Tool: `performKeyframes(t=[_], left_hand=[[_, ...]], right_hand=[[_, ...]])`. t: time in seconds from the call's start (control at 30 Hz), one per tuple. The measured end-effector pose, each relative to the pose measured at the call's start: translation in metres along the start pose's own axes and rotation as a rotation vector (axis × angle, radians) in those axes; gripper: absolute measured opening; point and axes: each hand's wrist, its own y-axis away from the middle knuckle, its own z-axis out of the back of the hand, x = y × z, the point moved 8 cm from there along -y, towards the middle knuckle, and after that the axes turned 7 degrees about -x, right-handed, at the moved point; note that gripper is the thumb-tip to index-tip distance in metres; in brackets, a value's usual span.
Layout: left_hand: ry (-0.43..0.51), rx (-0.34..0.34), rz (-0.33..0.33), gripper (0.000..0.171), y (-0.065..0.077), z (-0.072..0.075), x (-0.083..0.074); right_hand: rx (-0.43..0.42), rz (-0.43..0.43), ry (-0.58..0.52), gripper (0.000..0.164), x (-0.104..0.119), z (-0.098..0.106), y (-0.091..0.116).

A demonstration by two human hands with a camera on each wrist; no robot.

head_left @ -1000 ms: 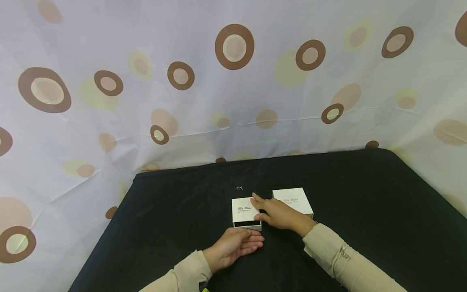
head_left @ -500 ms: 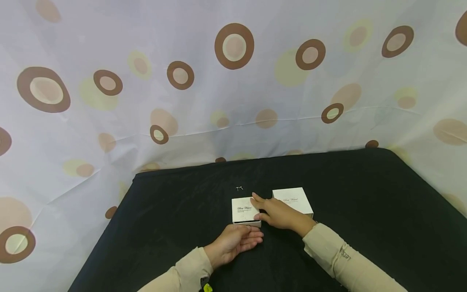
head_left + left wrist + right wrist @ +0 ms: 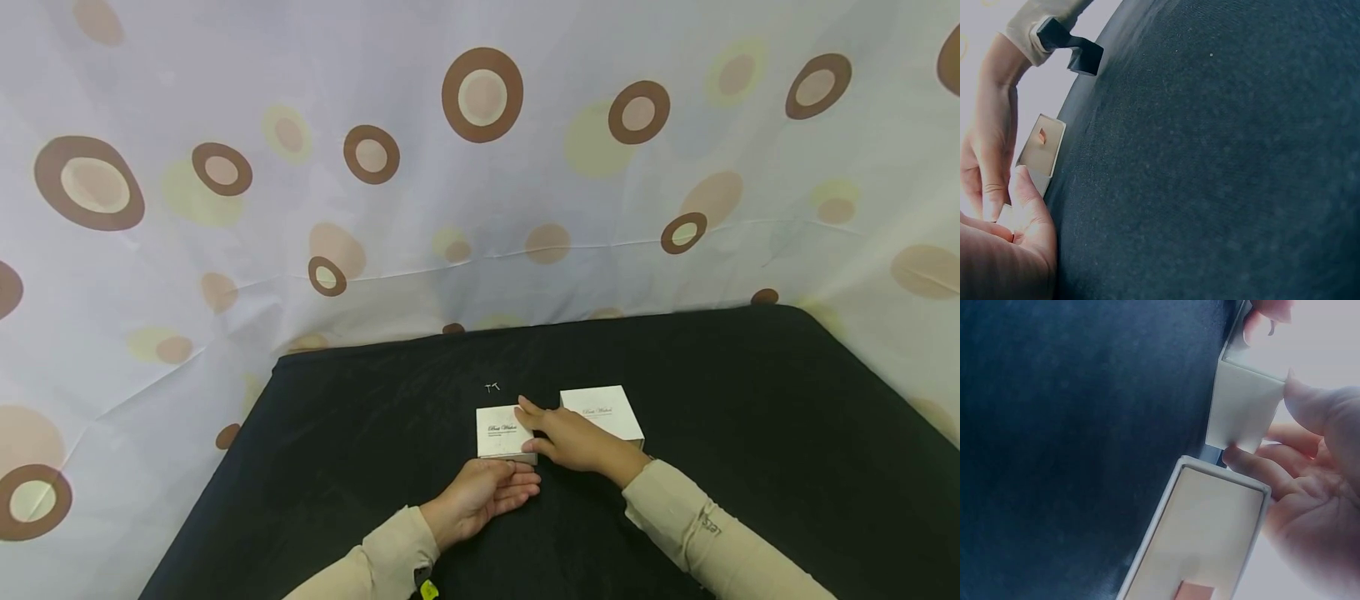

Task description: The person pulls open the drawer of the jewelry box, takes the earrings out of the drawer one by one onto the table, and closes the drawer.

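Observation:
A small white drawer box [image 3: 504, 432] with dark script on its lid lies on the black cloth. My right hand [image 3: 573, 437] holds it at its right side, thumb near the front corner and fingertips on top. In the right wrist view, that hand's thumb and finger span the side wall [image 3: 1244, 403] of the box. At its front, my left hand [image 3: 483, 498] touches the drawer with fingers extended and palm turned up. The drawer sits nearly flush under the lid. A second, larger white box [image 3: 602, 412] stands to the right, partly behind my right hand.
The second box has a front panel [image 3: 1210, 506] with a pinkish tab [image 3: 1194, 591]. Two tiny white T-shaped pieces [image 3: 492, 387] lie behind the small box. A patterned curtain [image 3: 420, 208] rises along the back edge of the black table [image 3: 375, 417].
My left hand has moved slightly forward, and the drawer has slid into the small box, so the dark gap at its front is gone. The right hand stays in place.

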Motion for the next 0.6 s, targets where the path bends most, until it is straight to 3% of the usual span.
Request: performKeyframes(t=[0.6], left_hand=[[0.027,-0.013,-0.004,0.031,0.0,-0.0003,-0.0014]], right_hand=[[0.003,0.012,0.005,0.056,0.0027,0.0004,0.0]])
